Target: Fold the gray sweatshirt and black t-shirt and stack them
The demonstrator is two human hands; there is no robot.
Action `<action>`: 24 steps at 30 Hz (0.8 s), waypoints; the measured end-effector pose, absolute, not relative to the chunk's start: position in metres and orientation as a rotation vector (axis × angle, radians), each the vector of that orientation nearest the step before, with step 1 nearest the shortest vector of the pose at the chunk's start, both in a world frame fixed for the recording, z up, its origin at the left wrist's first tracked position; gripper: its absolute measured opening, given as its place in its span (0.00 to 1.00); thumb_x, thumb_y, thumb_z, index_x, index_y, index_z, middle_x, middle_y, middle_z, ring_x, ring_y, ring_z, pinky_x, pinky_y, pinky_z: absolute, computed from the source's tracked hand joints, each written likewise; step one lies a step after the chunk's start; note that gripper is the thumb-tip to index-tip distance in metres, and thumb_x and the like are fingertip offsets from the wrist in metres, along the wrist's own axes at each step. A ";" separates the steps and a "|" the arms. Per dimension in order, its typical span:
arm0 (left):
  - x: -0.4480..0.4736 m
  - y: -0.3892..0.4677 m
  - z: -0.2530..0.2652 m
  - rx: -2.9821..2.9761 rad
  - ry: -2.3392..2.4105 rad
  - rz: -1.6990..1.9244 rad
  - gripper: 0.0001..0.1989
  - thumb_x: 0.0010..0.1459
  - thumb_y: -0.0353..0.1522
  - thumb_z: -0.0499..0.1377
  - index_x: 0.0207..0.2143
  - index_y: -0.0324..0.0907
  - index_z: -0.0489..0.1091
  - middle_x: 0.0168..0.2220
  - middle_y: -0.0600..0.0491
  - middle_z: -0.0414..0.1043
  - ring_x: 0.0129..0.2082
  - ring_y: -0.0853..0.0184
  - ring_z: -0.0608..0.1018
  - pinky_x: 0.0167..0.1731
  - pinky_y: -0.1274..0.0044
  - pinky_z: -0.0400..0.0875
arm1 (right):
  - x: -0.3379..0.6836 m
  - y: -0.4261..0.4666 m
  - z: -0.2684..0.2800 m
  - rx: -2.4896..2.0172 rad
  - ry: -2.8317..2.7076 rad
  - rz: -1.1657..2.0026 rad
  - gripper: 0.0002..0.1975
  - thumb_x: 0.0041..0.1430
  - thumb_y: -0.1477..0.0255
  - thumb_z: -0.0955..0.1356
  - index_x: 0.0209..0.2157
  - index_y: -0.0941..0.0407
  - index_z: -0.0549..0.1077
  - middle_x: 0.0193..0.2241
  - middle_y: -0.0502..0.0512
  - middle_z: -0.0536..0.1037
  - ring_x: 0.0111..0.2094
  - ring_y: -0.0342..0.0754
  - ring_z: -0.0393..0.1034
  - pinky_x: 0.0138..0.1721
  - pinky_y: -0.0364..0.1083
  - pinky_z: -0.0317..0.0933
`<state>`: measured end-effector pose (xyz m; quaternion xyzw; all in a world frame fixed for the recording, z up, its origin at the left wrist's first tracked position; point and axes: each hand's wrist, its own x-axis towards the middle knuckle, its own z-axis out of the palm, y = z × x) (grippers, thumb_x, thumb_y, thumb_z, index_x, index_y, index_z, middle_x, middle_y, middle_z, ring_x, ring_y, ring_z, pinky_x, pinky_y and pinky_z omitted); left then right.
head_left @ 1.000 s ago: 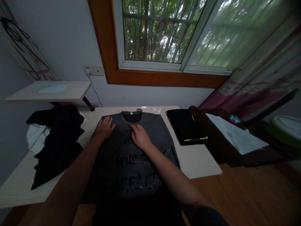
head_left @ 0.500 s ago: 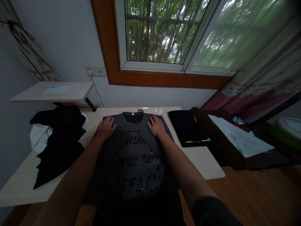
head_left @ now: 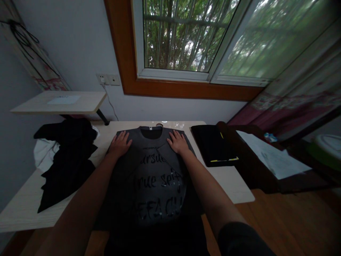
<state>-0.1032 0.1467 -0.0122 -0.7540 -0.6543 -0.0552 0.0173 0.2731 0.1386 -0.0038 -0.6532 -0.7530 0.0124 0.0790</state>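
A dark grey T-shirt (head_left: 151, 165) with black lettering lies spread on the pale wooden table (head_left: 226, 185), its collar toward the window and its lower part hanging toward me. My left hand (head_left: 121, 144) rests flat on the shirt's left shoulder, fingers stretched out. On the right shoulder my right hand (head_left: 178, 142) lies flat too, its fingers slightly apart. Neither hand grips the cloth. Shadow hides the shirt's lower edge.
Left of the shirt lies a heap of black clothes (head_left: 69, 153) with a white cloth (head_left: 46, 154), below a raised shelf (head_left: 58, 102). A folded black garment (head_left: 214, 145) with yellow marks sits at the right. Further right, a paper sheet (head_left: 274, 156) lies on dark furniture.
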 end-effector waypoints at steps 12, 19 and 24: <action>-0.104 0.146 -0.011 -2.366 -2.040 -0.191 0.34 0.70 0.47 0.40 0.71 0.40 0.53 0.74 0.45 0.45 0.73 0.59 0.51 0.70 0.59 0.42 | 0.286 0.126 -0.006 -1.885 -2.281 0.047 0.33 0.73 0.53 0.54 0.70 0.58 0.56 0.73 0.61 0.48 0.73 0.54 0.40 0.71 0.57 0.37; -0.105 0.139 -0.007 -2.391 -1.972 -0.244 0.31 0.70 0.43 0.42 0.70 0.41 0.55 0.73 0.45 0.49 0.73 0.59 0.52 0.70 0.60 0.41 | 0.301 0.098 -0.009 -1.826 -2.263 0.009 0.30 0.72 0.60 0.57 0.69 0.61 0.59 0.71 0.63 0.53 0.72 0.56 0.46 0.70 0.58 0.44; -0.109 0.124 -0.004 -2.479 -1.859 -0.230 0.29 0.70 0.40 0.41 0.69 0.41 0.57 0.73 0.47 0.50 0.73 0.61 0.53 0.70 0.60 0.42 | 0.310 0.070 -0.007 -1.753 -2.270 -0.033 0.28 0.72 0.62 0.58 0.66 0.61 0.65 0.69 0.63 0.59 0.70 0.57 0.51 0.70 0.57 0.47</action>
